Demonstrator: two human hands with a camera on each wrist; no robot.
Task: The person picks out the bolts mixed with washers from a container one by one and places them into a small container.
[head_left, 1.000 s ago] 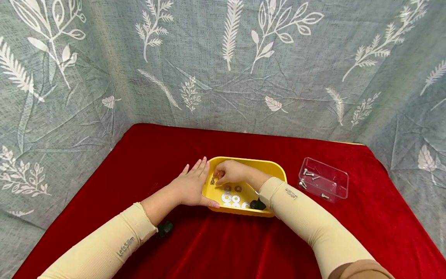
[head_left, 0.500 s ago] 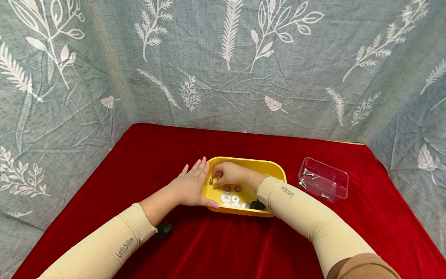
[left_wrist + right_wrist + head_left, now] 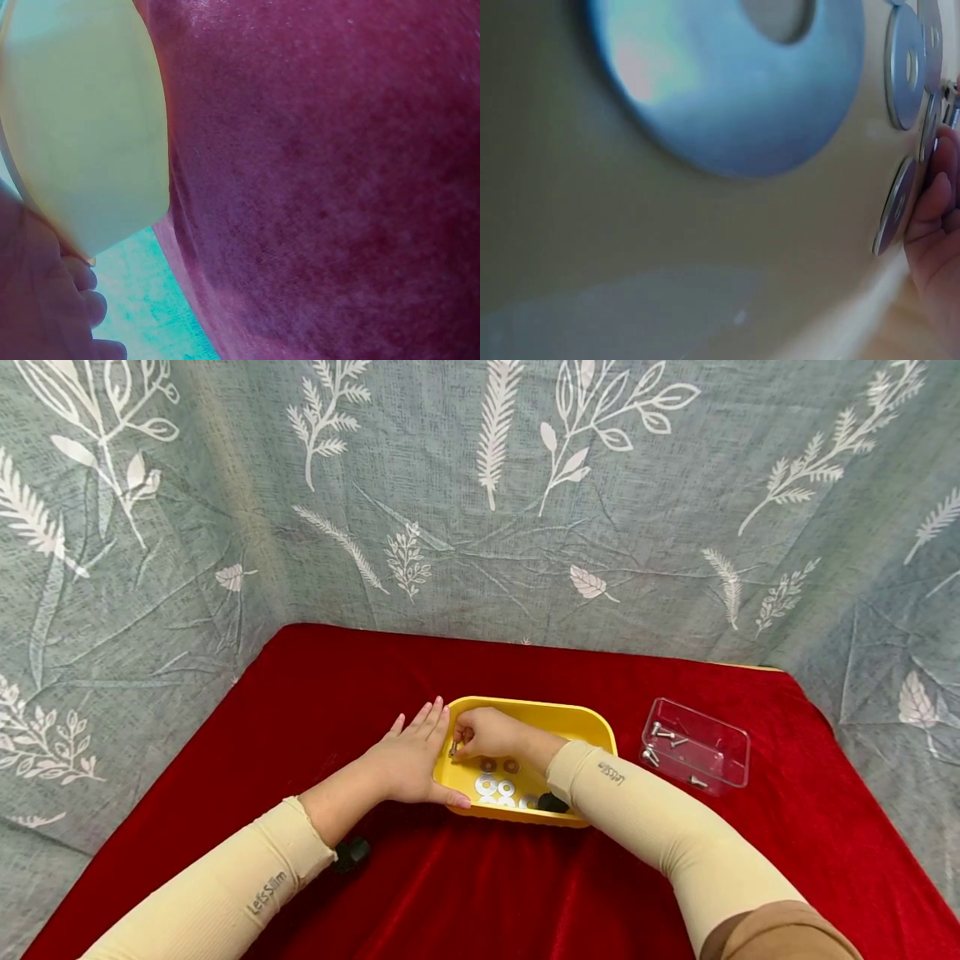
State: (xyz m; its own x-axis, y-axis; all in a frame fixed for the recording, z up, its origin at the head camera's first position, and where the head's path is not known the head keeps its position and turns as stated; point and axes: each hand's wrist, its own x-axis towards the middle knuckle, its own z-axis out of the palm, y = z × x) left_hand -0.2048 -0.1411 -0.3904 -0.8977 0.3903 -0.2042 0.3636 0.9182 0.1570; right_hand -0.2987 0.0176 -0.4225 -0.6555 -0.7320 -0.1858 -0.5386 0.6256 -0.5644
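A yellow bin (image 3: 573,720) lies on the red cloth, with several flat metal washers (image 3: 487,785) on its floor. My left hand (image 3: 408,766) rests on the bin's left end, fingers straight and thumb along the front rim. Inside the bin, my right hand (image 3: 487,732) is at the left end, thumb and finger pinching a small metal screw (image 3: 453,749). The right wrist view shows washers (image 3: 904,67) close up, the fingers (image 3: 934,199) at its right edge and part of the screw (image 3: 951,105) beyond them. In the left wrist view, fingertips (image 3: 91,307) lie by the bin.
To the right of the bin stands a clear plastic box (image 3: 731,727) with several screws (image 3: 651,755) in it. A red cloth (image 3: 360,677) covers the table. Grey-green leaf-patterned curtains (image 3: 450,560) hang behind and at both sides.
My right hand has shifted slightly left and its fingers have closed in on the screw, which moved a little left too. The left hand stays on the bin.
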